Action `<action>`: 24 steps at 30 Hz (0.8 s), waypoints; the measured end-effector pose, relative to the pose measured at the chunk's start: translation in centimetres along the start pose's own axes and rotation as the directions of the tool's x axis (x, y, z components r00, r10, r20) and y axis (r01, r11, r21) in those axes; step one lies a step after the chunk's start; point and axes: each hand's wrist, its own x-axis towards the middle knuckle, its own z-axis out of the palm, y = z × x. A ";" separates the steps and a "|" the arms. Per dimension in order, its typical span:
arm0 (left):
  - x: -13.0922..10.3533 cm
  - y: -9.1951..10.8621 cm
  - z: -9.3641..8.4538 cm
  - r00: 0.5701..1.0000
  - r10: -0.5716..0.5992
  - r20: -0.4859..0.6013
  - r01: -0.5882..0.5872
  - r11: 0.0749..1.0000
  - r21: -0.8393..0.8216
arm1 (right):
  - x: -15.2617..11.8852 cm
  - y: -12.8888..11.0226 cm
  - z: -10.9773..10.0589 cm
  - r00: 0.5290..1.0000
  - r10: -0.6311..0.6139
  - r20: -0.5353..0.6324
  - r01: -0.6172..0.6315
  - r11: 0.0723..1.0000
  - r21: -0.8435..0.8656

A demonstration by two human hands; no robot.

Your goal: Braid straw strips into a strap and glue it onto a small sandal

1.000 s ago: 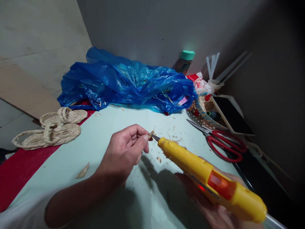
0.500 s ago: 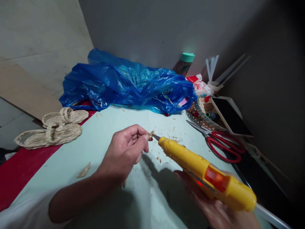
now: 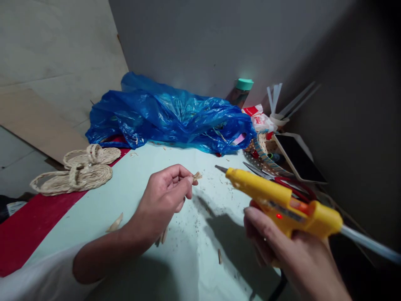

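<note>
Head view: left fingers [image 3: 181, 189] pinch a tan scrap [image 3: 197, 176], right fingers [image 3: 262, 223] curl around a yellow glue gun [image 3: 269, 190].

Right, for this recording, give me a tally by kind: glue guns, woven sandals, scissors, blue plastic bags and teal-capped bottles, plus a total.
Glue gun: 1
Woven sandals: 2
Scissors: 1 pair
Blue plastic bag: 1
Teal-capped bottle: 1
Total: 6, counting the scissors as one

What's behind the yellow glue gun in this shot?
Behind the glue gun, held in the right hand, are scissors: parts of the blades and red handles show above it. The gun covers the rest, so anything else hidden there can't be seen.
</note>
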 end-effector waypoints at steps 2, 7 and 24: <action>0.1 0.0 -0.3 1.000 -0.019 0.003 0.019 0.998 -0.066 | 0.5 0.2 0.0 0.975 0.215 0.059 -0.223 0.953 0.206; -0.2 0.7 -1.1 0.997 -0.057 -0.044 0.047 0.980 -0.192 | 1.6 0.9 0.3 0.853 0.436 0.286 -0.503 0.545 0.670; -3.6 0.8 -2.8 0.985 -0.125 -0.121 0.093 0.966 -0.240 | -0.2 2.6 -1.3 0.799 0.487 0.351 -0.590 0.747 0.307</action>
